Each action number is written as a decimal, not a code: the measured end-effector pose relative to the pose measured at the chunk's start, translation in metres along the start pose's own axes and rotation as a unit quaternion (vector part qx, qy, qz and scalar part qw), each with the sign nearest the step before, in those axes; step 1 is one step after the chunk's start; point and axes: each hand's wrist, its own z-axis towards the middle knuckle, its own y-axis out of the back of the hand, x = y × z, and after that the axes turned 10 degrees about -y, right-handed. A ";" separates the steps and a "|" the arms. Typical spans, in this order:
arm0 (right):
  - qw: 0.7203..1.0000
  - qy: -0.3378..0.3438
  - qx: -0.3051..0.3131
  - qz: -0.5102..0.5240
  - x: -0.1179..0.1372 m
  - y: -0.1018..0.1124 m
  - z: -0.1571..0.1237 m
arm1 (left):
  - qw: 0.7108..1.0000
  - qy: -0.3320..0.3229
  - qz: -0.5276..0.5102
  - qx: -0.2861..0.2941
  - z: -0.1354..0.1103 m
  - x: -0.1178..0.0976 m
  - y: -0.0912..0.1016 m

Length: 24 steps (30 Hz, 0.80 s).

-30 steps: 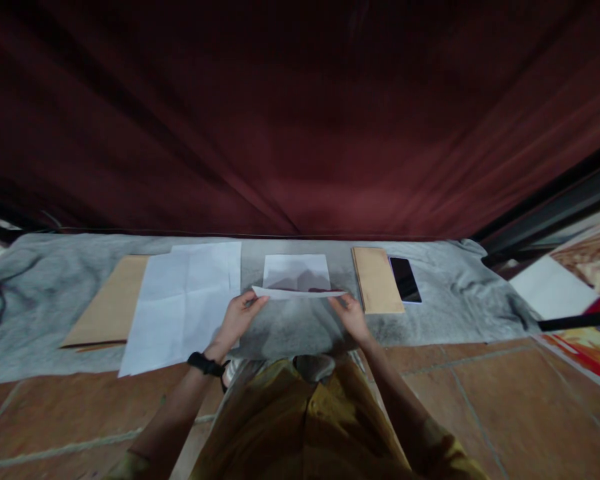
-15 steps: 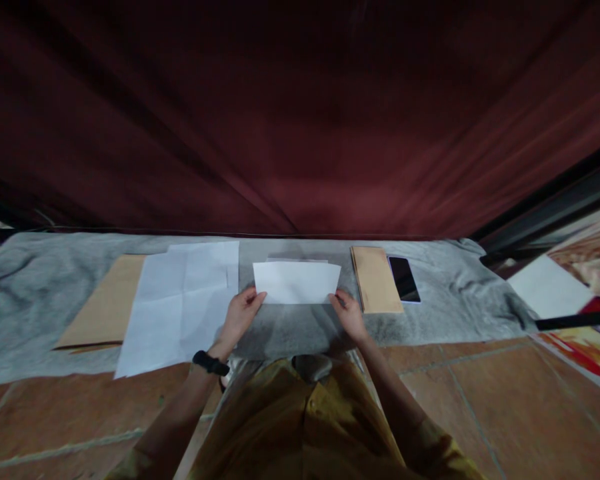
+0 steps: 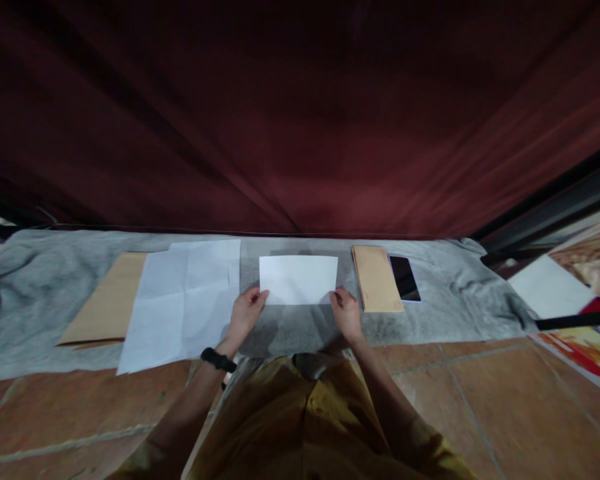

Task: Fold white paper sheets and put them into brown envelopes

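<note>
A folded white sheet of paper [image 3: 299, 279] lies flat on the grey cloth [image 3: 455, 297] in front of me. My left hand [image 3: 249, 312], with a black watch on the wrist, pinches the sheet's near left corner. My right hand [image 3: 346, 313] pinches the near right corner. Both hands have their fingers closed on the paper's lower edge.
Left of the sheet lie several unfolded white papers [image 3: 183, 300] over a brown envelope [image 3: 107, 300]. To the right are a stack of brown envelopes [image 3: 377, 278] and a black phone [image 3: 405, 278]. A dark red curtain [image 3: 300, 120] hangs behind. Terracotta floor tiles [image 3: 480, 407] lie in front.
The near half of the sheet was lifted and folded over onto the far half. It now lies flat and both hands have moved slightly forward with it.
</note>
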 end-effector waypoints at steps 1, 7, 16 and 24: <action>1.000 -0.004 -0.010 -0.009 0.000 -0.002 0.001 | 1.000 0.003 0.003 -0.005 0.001 0.000 -0.001; 0.996 -0.018 0.039 0.075 -0.009 -0.004 0.007 | 0.991 0.023 -0.114 0.072 0.001 -0.004 0.007; 0.973 0.108 0.190 0.072 -0.018 0.028 -0.007 | 0.959 -0.073 -0.094 0.258 -0.009 -0.002 0.036; 0.981 0.110 0.158 -0.001 -0.013 0.026 -0.005 | 0.974 -0.001 -0.054 0.222 -0.002 0.007 0.028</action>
